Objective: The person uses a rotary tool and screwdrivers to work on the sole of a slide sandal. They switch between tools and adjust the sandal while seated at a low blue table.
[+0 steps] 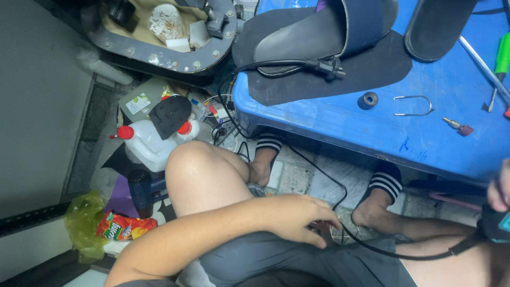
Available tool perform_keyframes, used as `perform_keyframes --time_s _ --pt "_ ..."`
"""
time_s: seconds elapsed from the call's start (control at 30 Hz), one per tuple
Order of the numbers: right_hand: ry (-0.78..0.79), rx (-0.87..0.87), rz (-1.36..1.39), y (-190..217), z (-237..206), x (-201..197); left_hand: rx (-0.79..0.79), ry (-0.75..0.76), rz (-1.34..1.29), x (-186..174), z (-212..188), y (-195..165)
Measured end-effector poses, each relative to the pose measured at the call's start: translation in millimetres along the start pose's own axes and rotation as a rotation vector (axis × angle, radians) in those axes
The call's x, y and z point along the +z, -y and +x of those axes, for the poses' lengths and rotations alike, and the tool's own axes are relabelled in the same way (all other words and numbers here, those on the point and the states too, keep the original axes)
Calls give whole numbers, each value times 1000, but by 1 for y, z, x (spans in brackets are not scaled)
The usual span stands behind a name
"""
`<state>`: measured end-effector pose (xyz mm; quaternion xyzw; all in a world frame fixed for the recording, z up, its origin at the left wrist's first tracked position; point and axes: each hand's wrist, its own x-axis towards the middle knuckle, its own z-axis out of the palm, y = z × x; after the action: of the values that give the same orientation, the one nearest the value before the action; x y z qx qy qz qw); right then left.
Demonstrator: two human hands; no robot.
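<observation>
right hand [499, 187]: cut off by the frame's right edge beside the blue plastic surface [340, 119]; grip cannot be told
dark handheld tool [496, 224]: mostly out of frame
left fingertips [322, 237]: curled under, partly hidden

Open blue counter [340, 119] between the black rubber sheet [372, 72] and a wire clip [413, 105]. Under the counter, narrow floor between two striped slippers [386, 180], crossed by a black cable [319, 170]. Left, blocked by plastic jugs [146, 146].
</observation>
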<state>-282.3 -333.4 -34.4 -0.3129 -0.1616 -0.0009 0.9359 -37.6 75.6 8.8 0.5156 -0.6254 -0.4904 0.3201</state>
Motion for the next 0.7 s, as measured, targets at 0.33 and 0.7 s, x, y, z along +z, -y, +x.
perform_keyframes --time_s 0.33,0.7 --pt "-369 116 -281 -66 9 82 -623 -1089 162 -166 -126 109" --pt "-462 271 -691 -82 75 110 228 -991 673 -191 -45 13"
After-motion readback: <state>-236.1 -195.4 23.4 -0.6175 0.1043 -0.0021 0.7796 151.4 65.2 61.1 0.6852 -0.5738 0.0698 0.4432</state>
